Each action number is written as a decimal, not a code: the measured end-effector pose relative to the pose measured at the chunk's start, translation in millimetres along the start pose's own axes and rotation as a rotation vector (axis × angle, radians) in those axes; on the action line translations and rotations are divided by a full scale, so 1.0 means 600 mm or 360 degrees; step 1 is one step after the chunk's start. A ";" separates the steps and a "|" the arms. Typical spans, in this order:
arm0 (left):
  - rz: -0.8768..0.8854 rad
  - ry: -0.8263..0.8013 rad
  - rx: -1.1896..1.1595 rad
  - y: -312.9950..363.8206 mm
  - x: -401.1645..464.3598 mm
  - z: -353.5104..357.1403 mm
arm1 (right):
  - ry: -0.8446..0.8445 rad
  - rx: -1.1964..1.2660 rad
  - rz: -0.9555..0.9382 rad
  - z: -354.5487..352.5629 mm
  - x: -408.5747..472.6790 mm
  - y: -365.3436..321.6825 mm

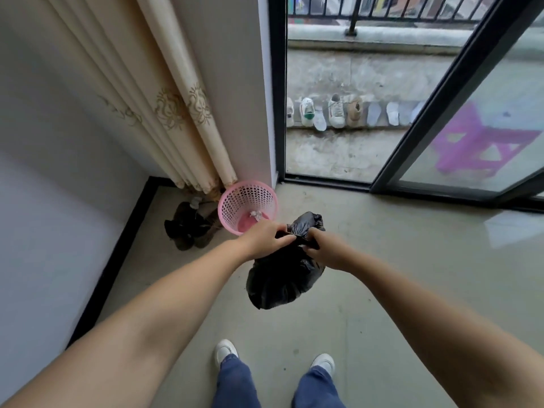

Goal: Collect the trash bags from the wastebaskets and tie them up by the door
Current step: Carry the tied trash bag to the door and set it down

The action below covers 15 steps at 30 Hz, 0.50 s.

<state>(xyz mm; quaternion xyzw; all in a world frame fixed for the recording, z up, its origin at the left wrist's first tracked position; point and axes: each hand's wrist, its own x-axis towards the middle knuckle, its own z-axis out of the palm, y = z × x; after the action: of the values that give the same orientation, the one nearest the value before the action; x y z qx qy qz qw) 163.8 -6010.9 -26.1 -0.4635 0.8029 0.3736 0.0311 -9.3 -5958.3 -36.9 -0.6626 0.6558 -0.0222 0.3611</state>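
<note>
Above the floor (382,260), in front of the person, the left hand (265,240) and right hand (326,251) each pinch the gathered neck of one black bag (282,281), fingers curled tight on the plastic, the hands close together with the twisted top between them. The bag hangs full below the hands, clear of the floor.

Just beyond the left hand stands one pink basket (247,206), unlined, with a scrap of white paper (256,214) on its bottom. It sits in the corner against the wall, at the foot of a cream curtain (164,113). Beside the basket, on its left, lies a dark heap (188,225); what it is I cannot tell.

To the right, a sliding glass door (441,113) stands open onto a balcony. A row of shoes (335,113) and insoles leans against the balcony's far kerb. One purple stool (482,139) shows through the glass pane.

Two white shoes (225,350) and blue trouser legs (235,384) show at the bottom edge.
</note>
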 end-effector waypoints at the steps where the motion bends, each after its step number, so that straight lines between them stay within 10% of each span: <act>1: 0.0038 -0.0003 0.0044 0.014 0.003 -0.002 | 0.0012 -0.0019 -0.0006 -0.015 -0.006 0.009; 15: 0.0856 -0.0347 0.0554 0.188 0.106 -0.080 | 0.0436 -0.0024 0.0433 -0.137 -0.127 0.057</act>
<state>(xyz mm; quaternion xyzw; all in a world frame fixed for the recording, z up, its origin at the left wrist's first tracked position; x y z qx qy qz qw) 55.2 -6053.7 47.6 -0.1802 0.9401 0.2730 0.0957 -90.6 -5923.4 40.2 -0.5615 0.7824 -0.0582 0.2631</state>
